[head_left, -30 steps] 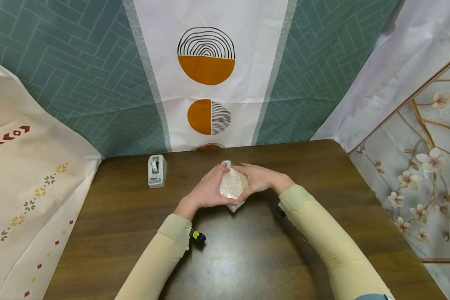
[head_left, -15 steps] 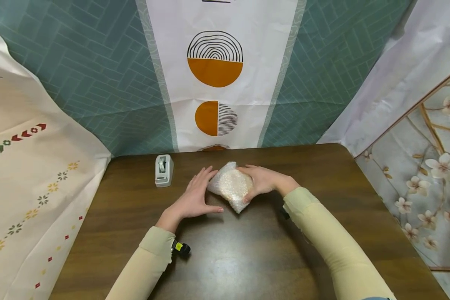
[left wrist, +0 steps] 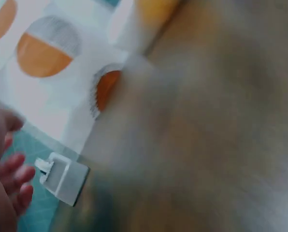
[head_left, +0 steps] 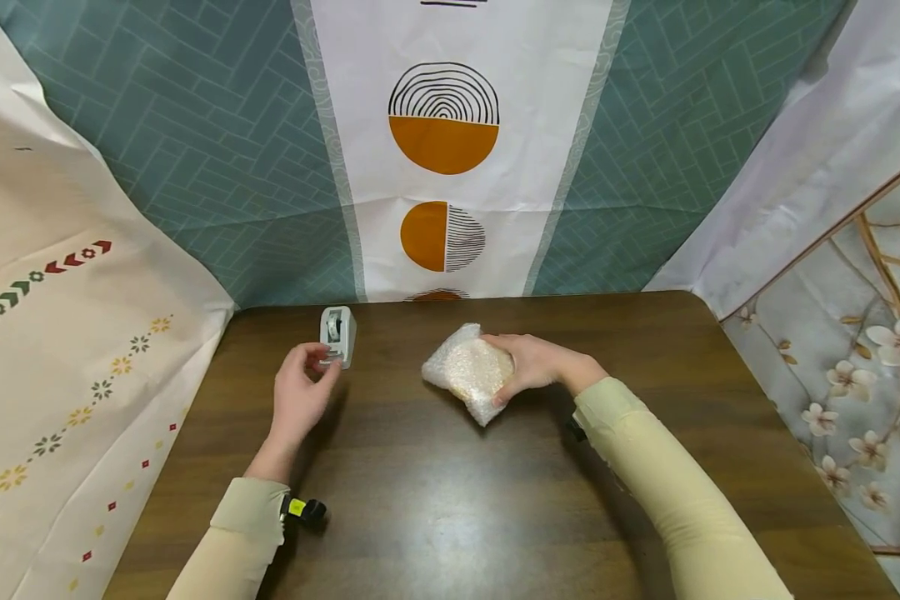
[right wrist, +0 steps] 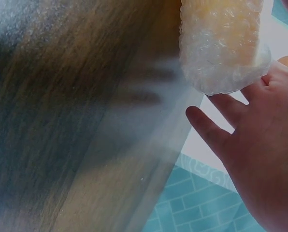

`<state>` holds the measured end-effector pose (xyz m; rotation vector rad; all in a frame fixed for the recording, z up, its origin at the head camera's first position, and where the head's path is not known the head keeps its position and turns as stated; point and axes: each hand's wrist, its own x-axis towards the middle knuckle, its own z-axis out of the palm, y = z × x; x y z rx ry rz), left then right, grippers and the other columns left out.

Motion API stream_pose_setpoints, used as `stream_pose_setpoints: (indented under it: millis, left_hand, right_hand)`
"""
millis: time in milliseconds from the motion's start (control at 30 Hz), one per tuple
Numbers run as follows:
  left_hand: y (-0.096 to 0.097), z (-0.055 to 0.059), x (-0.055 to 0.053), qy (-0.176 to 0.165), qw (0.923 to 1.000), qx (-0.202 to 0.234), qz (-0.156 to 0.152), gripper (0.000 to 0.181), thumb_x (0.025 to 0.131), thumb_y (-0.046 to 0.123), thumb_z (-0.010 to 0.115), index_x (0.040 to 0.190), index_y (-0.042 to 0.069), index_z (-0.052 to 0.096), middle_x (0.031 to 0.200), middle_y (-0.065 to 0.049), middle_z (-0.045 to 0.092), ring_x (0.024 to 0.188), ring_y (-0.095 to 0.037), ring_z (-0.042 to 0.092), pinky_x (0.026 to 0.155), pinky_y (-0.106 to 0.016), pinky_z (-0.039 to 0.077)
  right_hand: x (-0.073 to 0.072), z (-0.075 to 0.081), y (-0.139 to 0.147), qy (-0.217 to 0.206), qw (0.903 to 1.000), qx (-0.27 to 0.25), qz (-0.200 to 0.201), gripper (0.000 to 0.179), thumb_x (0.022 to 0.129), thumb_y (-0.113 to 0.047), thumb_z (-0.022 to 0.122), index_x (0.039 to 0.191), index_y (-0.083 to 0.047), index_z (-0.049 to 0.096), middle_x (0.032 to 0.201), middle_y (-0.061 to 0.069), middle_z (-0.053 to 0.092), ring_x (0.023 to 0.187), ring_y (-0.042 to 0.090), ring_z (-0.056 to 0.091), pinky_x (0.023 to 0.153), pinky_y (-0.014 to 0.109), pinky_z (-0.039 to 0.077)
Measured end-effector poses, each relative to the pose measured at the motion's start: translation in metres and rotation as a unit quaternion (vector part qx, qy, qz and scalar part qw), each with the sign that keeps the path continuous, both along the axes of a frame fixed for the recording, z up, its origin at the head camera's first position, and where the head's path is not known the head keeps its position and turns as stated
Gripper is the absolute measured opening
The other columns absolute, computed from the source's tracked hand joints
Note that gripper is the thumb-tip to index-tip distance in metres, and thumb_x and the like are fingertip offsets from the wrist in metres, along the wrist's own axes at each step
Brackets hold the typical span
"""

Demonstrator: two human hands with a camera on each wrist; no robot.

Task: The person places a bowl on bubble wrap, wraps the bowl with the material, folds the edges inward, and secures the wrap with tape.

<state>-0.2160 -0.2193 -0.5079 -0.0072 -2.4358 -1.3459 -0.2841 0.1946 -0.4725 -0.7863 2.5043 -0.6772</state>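
Note:
A bubble-wrapped package (head_left: 467,371), yellowish inside, sits on the brown table. My right hand (head_left: 538,365) holds it from the right, thumb at the near side and fingers at the far side. In the right wrist view the clear bubble wrap (right wrist: 221,63) shows beside the right hand (right wrist: 265,140). Over to the left, my left hand (head_left: 300,392) reaches toward a white tape dispenser (head_left: 336,329), fingertips overlapping its front end in the head view. The left wrist view has the loosely bent fingers (left wrist: 22,188) beside the dispenser (left wrist: 66,179), holding nothing.
The brown table (head_left: 420,508) runs back to a wall hung with teal and white cloth (head_left: 330,150). A cream patterned cloth (head_left: 105,350) borders the left side, and a floral cloth (head_left: 832,392) the right.
My left hand has let go of the bubble-wrapped package and moved left to the tape dispenser. The right hand keeps its hold on the package. The head view has shifted slightly.

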Motion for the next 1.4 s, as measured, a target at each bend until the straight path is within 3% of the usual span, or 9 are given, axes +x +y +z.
stream_pose_setpoints:
  millis: [100,167,333,567,733,900,1067,1233,1400]
  left_hand:
    - [-0.006,0.004,-0.011,-0.066,0.9897,0.108,0.066,0.032,0.103,0.019,0.072,0.126,-0.003,0.066,0.113,-0.015,0.064,0.095,-0.021,0.057,0.076,-0.023,0.044]
    - [-0.009,0.006,-0.018,-0.121,0.9798,0.140,0.077,0.040,0.107,0.027,0.067,0.133,-0.003,0.064,0.122,-0.016,0.062,0.103,-0.021,0.054,0.081,-0.024,0.043]
    - [-0.016,0.010,-0.033,-0.231,0.9684,0.091,0.024,0.061,0.109,0.043,0.060,0.147,-0.005,0.058,0.144,-0.024,0.056,0.118,-0.032,0.051,0.092,-0.036,0.045]
    - [-0.023,0.016,-0.046,-0.297,0.9526,0.066,-0.009,0.067,0.104,0.045,0.068,0.144,-0.008,0.061,0.140,-0.023,0.055,0.114,-0.032,0.048,0.091,-0.039,0.043]
    - [-0.025,0.017,-0.049,-0.321,0.9423,0.093,-0.012,0.060,0.104,0.037,0.070,0.146,-0.006,0.061,0.148,-0.026,0.050,0.123,-0.036,0.045,0.102,-0.046,0.041]
    - [-0.023,0.016,-0.052,-0.319,0.9426,0.097,-0.010,0.056,0.105,0.031,0.071,0.144,-0.007,0.061,0.148,-0.027,0.050,0.124,-0.036,0.046,0.106,-0.048,0.039]
    - [-0.019,0.016,-0.053,-0.311,0.9477,0.069,-0.007,0.053,0.103,0.031,0.073,0.137,-0.007,0.064,0.138,-0.025,0.055,0.115,-0.034,0.049,0.094,-0.042,0.044]
    - [-0.007,0.021,-0.050,-0.268,0.9632,-0.002,0.022,0.038,0.097,0.026,0.080,0.118,-0.005,0.071,0.121,-0.023,0.061,0.096,-0.031,0.054,0.071,-0.034,0.047]
    - [-0.003,0.023,-0.047,-0.262,0.9637,-0.024,0.045,0.039,0.095,0.024,0.082,0.118,-0.006,0.072,0.120,-0.025,0.062,0.093,-0.032,0.056,0.067,-0.033,0.048]
  right_hand:
    - [0.001,0.001,0.001,0.001,1.0000,-0.006,-0.002,0.129,0.069,-0.054,0.098,0.170,-0.012,0.030,0.168,0.014,0.041,0.149,0.032,0.043,0.121,0.049,0.037]
    - [0.002,0.001,0.001,0.001,1.0000,-0.007,-0.004,0.129,0.069,-0.053,0.099,0.170,-0.012,0.030,0.166,0.013,0.043,0.147,0.030,0.046,0.120,0.048,0.038]
    - [0.001,-0.001,0.001,0.004,1.0000,0.001,-0.004,0.130,0.070,-0.055,0.098,0.171,-0.013,0.029,0.165,0.013,0.045,0.142,0.027,0.050,0.118,0.045,0.040]
    - [0.000,0.001,0.000,-0.010,0.9998,-0.003,-0.019,0.130,0.068,-0.051,0.100,0.171,-0.016,0.030,0.164,0.011,0.046,0.138,0.024,0.052,0.116,0.044,0.041]
    - [0.001,0.002,-0.003,-0.006,0.9999,-0.003,-0.012,0.129,0.068,-0.050,0.100,0.170,-0.014,0.031,0.163,0.012,0.048,0.137,0.025,0.053,0.116,0.045,0.041]
    - [0.001,0.003,-0.004,-0.008,0.9998,-0.005,-0.015,0.129,0.067,-0.049,0.101,0.170,-0.014,0.032,0.162,0.013,0.049,0.135,0.024,0.054,0.116,0.044,0.042]
    - [0.001,0.002,-0.003,-0.008,0.9998,-0.004,-0.016,0.130,0.066,-0.048,0.102,0.170,-0.013,0.031,0.163,0.013,0.048,0.135,0.024,0.054,0.116,0.043,0.042]
    - [0.000,0.001,-0.004,-0.011,0.9997,0.001,-0.022,0.130,0.066,-0.048,0.102,0.170,-0.015,0.031,0.164,0.012,0.046,0.139,0.025,0.052,0.117,0.043,0.040]
    - [0.002,0.003,-0.006,-0.016,0.9996,0.006,-0.024,0.130,0.067,-0.047,0.102,0.171,-0.015,0.030,0.166,0.013,0.045,0.143,0.026,0.049,0.118,0.044,0.039]
